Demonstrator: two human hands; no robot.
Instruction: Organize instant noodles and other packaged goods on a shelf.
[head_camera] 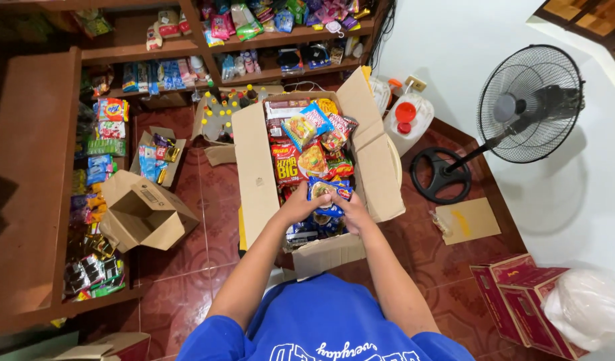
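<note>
Here both hands grip one blue packet over a crammed box.
Left hand (299, 207) and right hand (353, 212) clamp the packet (329, 190); tugging it could spill heaped snacks (312, 140) from the box (255, 174).

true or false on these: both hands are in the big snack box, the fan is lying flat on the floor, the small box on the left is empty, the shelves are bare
1. Both hands, left hand and right hand, are at the blue snack packet in the big cardboard box: true.
2. The fan lies flat on the floor: false, it stands upright on its round base.
3. The small open box on the left looks empty: true.
4. The shelves are bare: false, they hold many packets.
</note>
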